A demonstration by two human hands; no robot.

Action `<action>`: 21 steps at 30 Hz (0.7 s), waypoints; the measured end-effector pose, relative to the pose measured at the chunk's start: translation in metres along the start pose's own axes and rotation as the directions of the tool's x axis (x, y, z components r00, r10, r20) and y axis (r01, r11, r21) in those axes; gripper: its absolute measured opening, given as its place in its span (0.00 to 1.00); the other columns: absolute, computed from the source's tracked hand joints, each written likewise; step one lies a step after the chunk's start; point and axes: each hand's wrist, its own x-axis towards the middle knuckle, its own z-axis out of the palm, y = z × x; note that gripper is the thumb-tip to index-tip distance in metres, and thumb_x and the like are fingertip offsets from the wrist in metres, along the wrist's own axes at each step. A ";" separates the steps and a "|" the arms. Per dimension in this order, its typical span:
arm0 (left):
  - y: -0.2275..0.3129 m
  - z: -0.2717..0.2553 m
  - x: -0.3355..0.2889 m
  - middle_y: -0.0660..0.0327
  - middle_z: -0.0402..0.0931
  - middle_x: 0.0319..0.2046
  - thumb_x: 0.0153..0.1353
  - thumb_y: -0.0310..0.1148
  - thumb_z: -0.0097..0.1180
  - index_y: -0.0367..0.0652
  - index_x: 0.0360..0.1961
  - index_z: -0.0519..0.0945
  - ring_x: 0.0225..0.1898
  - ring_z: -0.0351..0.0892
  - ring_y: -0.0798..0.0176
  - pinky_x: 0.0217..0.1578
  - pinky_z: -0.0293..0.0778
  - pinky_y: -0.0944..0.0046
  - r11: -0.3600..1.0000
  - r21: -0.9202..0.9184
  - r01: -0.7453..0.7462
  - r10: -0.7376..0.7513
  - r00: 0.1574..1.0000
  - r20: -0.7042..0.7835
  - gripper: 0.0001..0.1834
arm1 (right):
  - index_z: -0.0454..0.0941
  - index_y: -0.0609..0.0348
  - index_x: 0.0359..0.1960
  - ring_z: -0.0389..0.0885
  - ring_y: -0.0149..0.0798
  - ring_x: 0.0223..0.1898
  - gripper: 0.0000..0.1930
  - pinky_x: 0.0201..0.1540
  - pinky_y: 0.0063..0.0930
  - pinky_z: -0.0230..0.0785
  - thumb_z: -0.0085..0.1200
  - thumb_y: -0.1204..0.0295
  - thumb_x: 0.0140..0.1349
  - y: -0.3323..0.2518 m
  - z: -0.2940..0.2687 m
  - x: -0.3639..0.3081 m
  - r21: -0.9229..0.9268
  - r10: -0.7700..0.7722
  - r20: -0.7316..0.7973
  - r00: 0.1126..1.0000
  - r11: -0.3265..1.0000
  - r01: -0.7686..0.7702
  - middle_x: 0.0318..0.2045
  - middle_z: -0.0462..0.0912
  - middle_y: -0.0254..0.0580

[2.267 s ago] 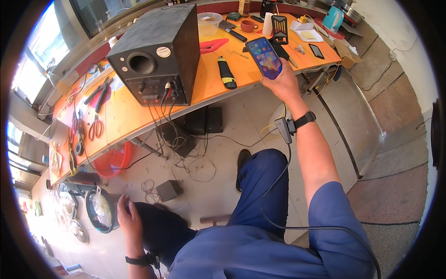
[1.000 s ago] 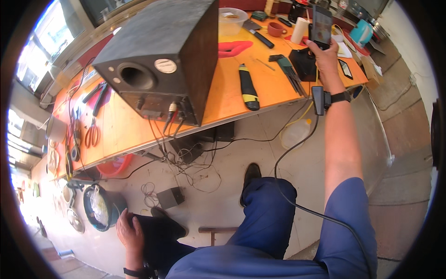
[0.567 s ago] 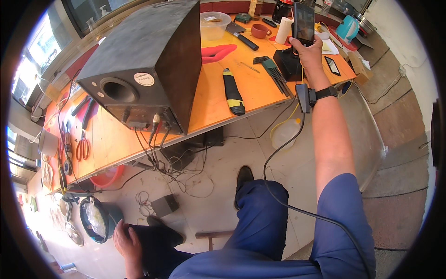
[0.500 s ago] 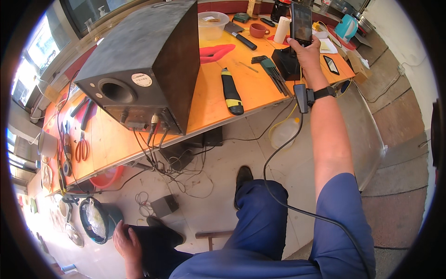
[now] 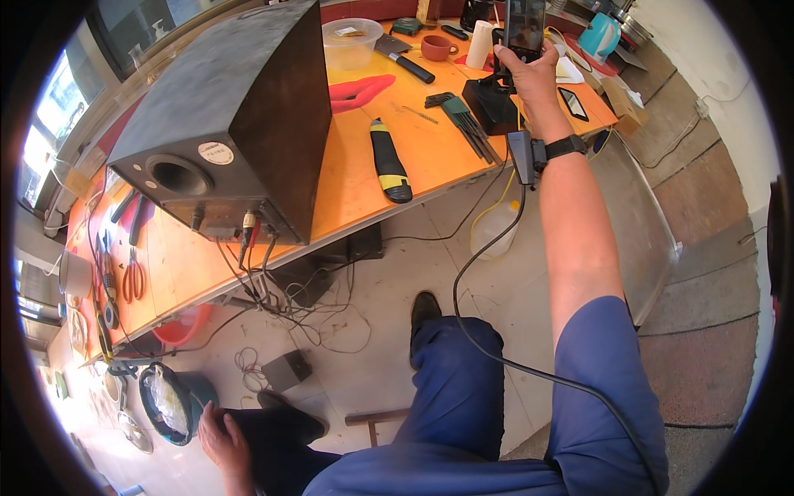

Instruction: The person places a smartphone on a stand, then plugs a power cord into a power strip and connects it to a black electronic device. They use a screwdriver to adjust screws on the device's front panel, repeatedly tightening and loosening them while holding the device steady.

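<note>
My right hand (image 5: 533,83) is closed round the lower end of a black smartphone (image 5: 524,29), which is upright above a black phone stand (image 5: 490,106) on the orange table. A black strap and a small dark device with a cable sit on that wrist. My left hand (image 5: 223,442) hangs low by my dark-clad leg, fingers loosely apart and holding nothing. Nearest to it is a dark bucket (image 5: 198,388) with a plastic bag inside. On the table lie a green hex key set (image 5: 465,124), a black and yellow tool (image 5: 387,161) and a cleaver (image 5: 407,62).
A large black speaker (image 5: 273,124) fills the table's left side, cables hanging from its back. Red-handled scissors (image 5: 133,281), a brown cup (image 5: 438,48), a clear plastic bowl (image 5: 351,45), a second phone (image 5: 571,104) and a blue kettle (image 5: 599,35) also stand or lie there.
The whole view has shifted, so the table and its things appear farther left. My right hand keeps its hold on the smartphone; my left hand stays low beside my leg.
</note>
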 end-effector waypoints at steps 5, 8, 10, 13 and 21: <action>0.000 0.000 0.000 0.52 0.81 0.41 0.68 0.31 0.53 0.34 0.60 0.73 0.45 0.78 0.43 0.51 0.71 0.47 0.999 -0.016 0.033 -0.032 0.999 0.035 0.21 | 0.58 0.64 0.61 0.73 0.38 0.56 0.49 0.57 0.29 0.72 0.79 0.57 0.46 0.006 -0.002 0.002 -0.063 0.013 0.018 1.000 0.998 -0.012 0.55 0.69 0.49; 0.001 0.000 0.001 0.52 0.81 0.41 0.68 0.31 0.53 0.34 0.59 0.73 0.45 0.78 0.44 0.51 0.71 0.47 1.000 -0.003 0.004 -0.004 1.000 0.012 0.21 | 0.58 0.64 0.61 0.73 0.39 0.56 0.48 0.58 0.30 0.72 0.79 0.57 0.46 0.006 -0.001 0.004 -0.044 -0.004 0.025 1.000 0.999 0.006 0.54 0.70 0.49; 0.001 0.001 0.001 0.52 0.81 0.41 0.68 0.31 0.53 0.34 0.59 0.73 0.45 0.78 0.44 0.51 0.71 0.47 1.000 -0.004 0.005 -0.005 1.000 0.015 0.21 | 0.59 0.64 0.61 0.73 0.39 0.55 0.48 0.57 0.29 0.72 0.79 0.57 0.46 0.005 0.000 0.007 -0.060 0.005 0.036 0.999 0.998 -0.003 0.54 0.70 0.49; 0.001 0.001 0.001 0.52 0.81 0.40 0.68 0.31 0.53 0.34 0.59 0.73 0.45 0.78 0.44 0.51 0.71 0.48 1.000 -0.004 0.008 -0.008 1.000 0.014 0.21 | 0.59 0.65 0.60 0.74 0.40 0.55 0.48 0.58 0.31 0.71 0.79 0.57 0.45 0.007 0.004 0.009 -0.096 -0.022 0.022 1.000 0.995 0.024 0.54 0.70 0.49; 0.002 0.001 0.001 0.52 0.81 0.40 0.68 0.30 0.53 0.34 0.59 0.73 0.44 0.78 0.45 0.51 0.70 0.48 1.000 0.000 0.007 -0.007 1.000 0.021 0.21 | 0.59 0.66 0.61 0.74 0.42 0.56 0.49 0.60 0.32 0.70 0.78 0.54 0.45 0.005 0.001 0.013 -0.146 0.001 0.004 1.000 0.989 -0.001 0.55 0.71 0.52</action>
